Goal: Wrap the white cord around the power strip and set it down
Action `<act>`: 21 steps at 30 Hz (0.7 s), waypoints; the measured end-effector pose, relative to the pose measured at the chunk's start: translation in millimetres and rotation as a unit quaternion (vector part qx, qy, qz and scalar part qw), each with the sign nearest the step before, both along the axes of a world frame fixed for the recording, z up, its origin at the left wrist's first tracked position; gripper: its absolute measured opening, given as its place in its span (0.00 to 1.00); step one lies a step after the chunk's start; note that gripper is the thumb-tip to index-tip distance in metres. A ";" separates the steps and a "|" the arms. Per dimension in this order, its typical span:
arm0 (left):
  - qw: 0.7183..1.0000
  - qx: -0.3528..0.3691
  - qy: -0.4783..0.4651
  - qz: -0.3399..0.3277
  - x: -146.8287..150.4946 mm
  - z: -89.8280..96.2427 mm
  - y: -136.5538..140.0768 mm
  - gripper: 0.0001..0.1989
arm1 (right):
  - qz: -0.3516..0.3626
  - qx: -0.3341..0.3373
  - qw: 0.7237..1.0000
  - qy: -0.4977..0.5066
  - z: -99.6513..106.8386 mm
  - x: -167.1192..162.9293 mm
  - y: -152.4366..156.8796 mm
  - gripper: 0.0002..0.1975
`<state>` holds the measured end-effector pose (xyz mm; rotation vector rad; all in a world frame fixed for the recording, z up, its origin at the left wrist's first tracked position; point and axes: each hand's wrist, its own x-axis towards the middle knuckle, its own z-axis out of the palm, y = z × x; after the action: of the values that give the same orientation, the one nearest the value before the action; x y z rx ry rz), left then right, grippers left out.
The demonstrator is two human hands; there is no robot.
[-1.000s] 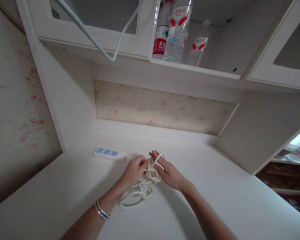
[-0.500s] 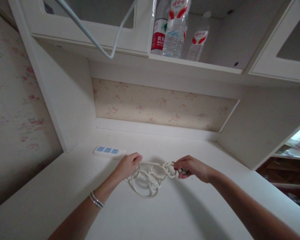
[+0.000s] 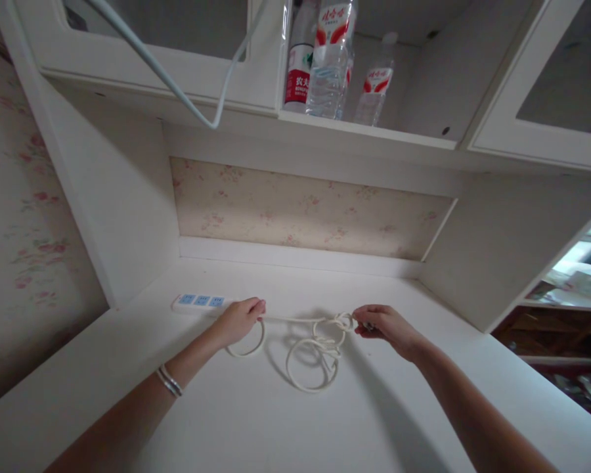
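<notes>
As the left hand (image 3: 240,320) and right hand (image 3: 388,327) grip it, the cream cord (image 3: 328,344) tangles.

Pwr strip (image 3: 198,302) partly behind L hand (image 3: 239,321)

plastic bottles (image 3: 329,72) stand in the open cupboard (image 3: 446,79) overhead.

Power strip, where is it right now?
In the head view, the power strip lies left of centre, toward the back of the white desk, right beside the left hand.
</notes>
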<state>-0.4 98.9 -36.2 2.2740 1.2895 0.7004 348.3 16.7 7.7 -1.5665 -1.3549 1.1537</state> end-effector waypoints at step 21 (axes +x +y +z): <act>0.907 -0.019 0.304 0.290 -165.2 -23.0 47.1 0.29 | -0.169 0.104 0.804 -0.561 16.4 -62.5 168.1 0.15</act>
<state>-165.6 146.0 -59.1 2.1482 2.2992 0.1068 285.7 184.8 24.1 -2.2908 -1.6708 -0.2871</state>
